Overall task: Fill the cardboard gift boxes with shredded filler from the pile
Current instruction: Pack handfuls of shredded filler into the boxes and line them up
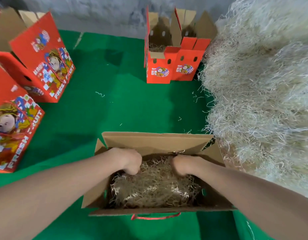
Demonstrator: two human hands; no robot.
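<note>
We spread filler (155,186) in the box (149,141), left hand (130,161) and right hand (182,164) both gripping it; next, probably more from the pile (253,84)

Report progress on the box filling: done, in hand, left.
Done: the near box holds a bed of filler. In hand: left hand and right hand dig curled fingers into it. Left: by the pile, one open red box shows only a little filler; the neighbour box is hidden inside. Boxes at left: cannot tell.
</note>
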